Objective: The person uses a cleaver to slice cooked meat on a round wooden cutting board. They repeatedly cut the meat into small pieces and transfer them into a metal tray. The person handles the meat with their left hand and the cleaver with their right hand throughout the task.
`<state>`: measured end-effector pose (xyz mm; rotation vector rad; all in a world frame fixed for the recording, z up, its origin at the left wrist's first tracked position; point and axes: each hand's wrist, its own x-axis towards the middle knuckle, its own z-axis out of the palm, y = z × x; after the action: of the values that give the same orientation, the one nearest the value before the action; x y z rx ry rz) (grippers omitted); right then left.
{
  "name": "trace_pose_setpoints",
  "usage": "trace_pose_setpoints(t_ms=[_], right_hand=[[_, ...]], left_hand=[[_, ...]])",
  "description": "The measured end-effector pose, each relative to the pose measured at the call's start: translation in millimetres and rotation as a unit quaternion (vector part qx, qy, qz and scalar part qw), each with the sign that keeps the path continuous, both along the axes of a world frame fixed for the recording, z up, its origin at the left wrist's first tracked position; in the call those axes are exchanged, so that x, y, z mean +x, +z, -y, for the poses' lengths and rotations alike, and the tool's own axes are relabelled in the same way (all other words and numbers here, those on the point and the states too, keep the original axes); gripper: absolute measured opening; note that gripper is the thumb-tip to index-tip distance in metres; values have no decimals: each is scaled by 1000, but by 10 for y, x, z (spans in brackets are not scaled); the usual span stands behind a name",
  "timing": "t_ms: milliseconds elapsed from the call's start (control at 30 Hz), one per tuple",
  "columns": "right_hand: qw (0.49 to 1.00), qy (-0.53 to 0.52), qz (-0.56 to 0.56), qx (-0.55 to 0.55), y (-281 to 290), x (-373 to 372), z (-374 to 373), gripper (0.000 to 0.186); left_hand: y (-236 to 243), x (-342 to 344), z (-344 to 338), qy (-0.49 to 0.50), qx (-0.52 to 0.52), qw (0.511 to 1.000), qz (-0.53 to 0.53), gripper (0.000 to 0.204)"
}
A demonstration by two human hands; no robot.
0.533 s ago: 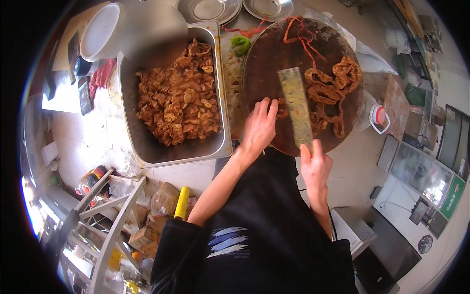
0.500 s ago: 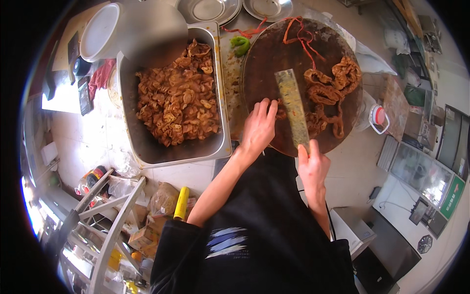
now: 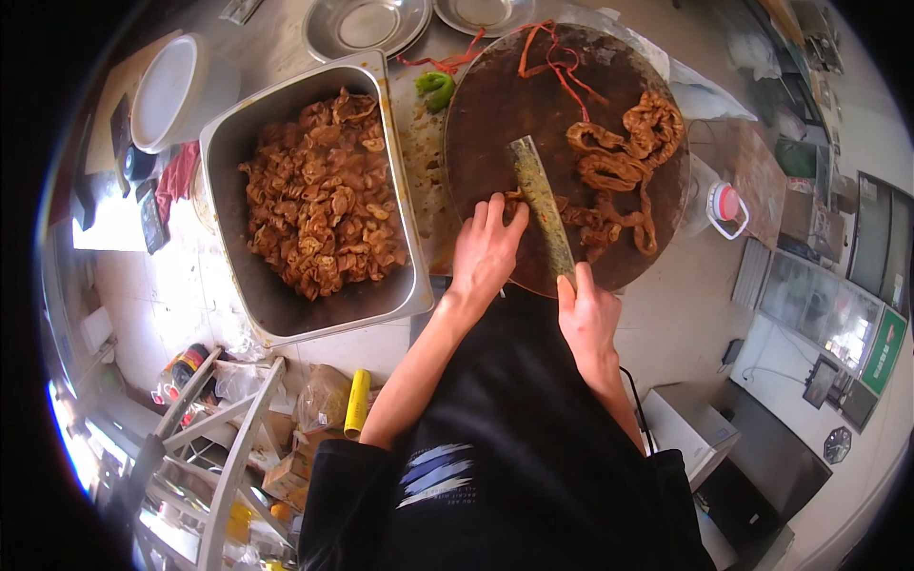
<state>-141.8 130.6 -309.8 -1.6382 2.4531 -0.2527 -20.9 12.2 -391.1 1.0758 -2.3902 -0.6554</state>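
Note:
My right hand (image 3: 588,322) is closed round the handle of a cleaver (image 3: 543,205), whose blade, smeared with food bits, points away from me over a round dark chopping board (image 3: 490,109). The fingers of my left hand (image 3: 484,249) are bent and press on a brown piece of meat just left of the blade; they partly cover it. To the right of the cleaver lies a long, curled brown strip of cooked intestine (image 3: 609,171). Many small cut pieces (image 3: 324,200) of the same brown kind fill much of a deep steel pan (image 3: 411,238) on the left.
Red string (image 3: 571,81) lies on the board's far part, and a green pepper (image 3: 435,90) sits beside the board. Metal plates (image 3: 367,24) stand behind the pan. A white-lidded tub (image 3: 167,90) is at far left, a red-capped jug (image 3: 728,202) at right, and a metal rack (image 3: 233,466) lower left.
A blurred grey shape over the pan's far end is gone, leaving the whole rim visible. The view has shifted slightly. Both hands keep their places at the meat and the cleaver.

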Motion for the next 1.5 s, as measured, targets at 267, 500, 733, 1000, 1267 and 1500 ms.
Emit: trace_pose_setpoints(t_ms=[267,500,733,1000,1267,1500], right_hand=[[1000,4,16,-12,-20,0,15,17],[999,-13,34,8,-15,29,32,16],[997,-5,64,31,-116,85,41,21],[995,-5,88,49,-251,38,185,25],[995,-17,87,49,-280,-36,200,27],[996,2,87,-8,-251,-203,135,23]], left_hand=[[44,8,-8,38,12,999,24,40],[15,19,-15,28,-16,999,28,38],[-114,31,-26,14,-33,999,-2,38],[-121,13,-34,20,-31,999,-22,38],[-115,1,-68,36,-27,998,-35,36],[-167,42,-102,50,9,995,-83,48]])
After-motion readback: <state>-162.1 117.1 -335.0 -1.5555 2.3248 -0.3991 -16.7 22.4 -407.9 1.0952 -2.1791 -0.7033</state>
